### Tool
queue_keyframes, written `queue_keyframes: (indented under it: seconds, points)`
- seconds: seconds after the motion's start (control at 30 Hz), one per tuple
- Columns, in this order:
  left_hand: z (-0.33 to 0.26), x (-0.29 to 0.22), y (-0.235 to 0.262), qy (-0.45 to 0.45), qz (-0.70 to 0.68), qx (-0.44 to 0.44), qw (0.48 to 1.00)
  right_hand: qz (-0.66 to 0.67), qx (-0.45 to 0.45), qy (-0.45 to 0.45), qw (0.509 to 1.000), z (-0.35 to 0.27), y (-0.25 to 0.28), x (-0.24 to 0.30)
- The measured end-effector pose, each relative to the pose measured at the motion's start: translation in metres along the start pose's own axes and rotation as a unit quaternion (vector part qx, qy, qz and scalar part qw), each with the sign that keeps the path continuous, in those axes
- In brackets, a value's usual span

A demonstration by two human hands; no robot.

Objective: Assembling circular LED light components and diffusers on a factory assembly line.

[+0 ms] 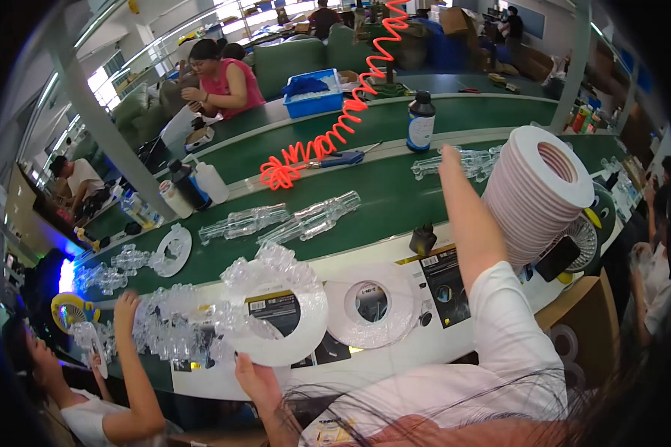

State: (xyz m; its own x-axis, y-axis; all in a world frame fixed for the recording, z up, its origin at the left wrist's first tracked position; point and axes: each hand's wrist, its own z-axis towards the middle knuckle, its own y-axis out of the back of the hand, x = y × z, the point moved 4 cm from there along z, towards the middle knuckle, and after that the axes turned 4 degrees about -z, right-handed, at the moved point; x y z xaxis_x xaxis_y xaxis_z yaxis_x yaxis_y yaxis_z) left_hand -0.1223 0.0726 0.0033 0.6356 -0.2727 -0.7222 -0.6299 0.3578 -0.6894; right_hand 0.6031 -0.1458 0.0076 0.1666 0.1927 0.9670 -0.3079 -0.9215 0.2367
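My left hand [257, 381] grips the lower edge of a white ring-shaped disc [314, 328], its thumb on the rim and its other fingers hidden. Clear moulded plastic pieces [265, 268] stand along the disc's upper left side. My right arm stretches far out over the green belt, where my right hand [449, 158] is at a pair of clear plastic pieces [479, 161]; its fingers are too hidden to show their grip. Beside that arm rises a tall stack of white rings [533, 197]. Another white ring [373, 313] lies flat on the white table to the right of the held one.
Clear plastic pieces [309, 217] lie mid-belt, and more are heaped [175, 324] at the left near a co-worker's hand [127, 309]. A black bottle [420, 123] stands beyond the belt under a red coiled hose [350, 112]. A small fan [574, 249] and cardboard box [585, 316] are at right.
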Motion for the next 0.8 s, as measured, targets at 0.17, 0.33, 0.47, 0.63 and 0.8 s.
queue_keyframes:
  seconds: [0.17, 0.33, 0.47, 0.63, 0.8]
  points:
    - [-0.009, -0.007, 0.0, -0.023, 0.017, -0.043, 0.999, 0.273, 0.172, 0.197, 0.926, -0.174, -0.016, 0.106]
    - [-0.009, 0.006, -0.01, -0.009, 0.006, -0.062, 0.998, 0.018, 0.495, 0.51, 0.703, -0.433, 0.088, 0.151]
    - [-0.007, 0.025, -0.024, 0.007, -0.021, -0.051, 0.998, -0.096, 0.511, 0.716, 0.467, -0.533, 0.128, 0.074]
    - [-0.014, 0.037, -0.034, 0.019, -0.012, -0.052, 0.998, -0.155, 0.482, 0.778, 0.371, -0.551, 0.123, 0.037]
    - [-0.015, 0.048, -0.041, 0.036, -0.006, -0.052, 0.998, -0.27, 0.579, 0.673, 0.372, -0.54, 0.116, 0.026]
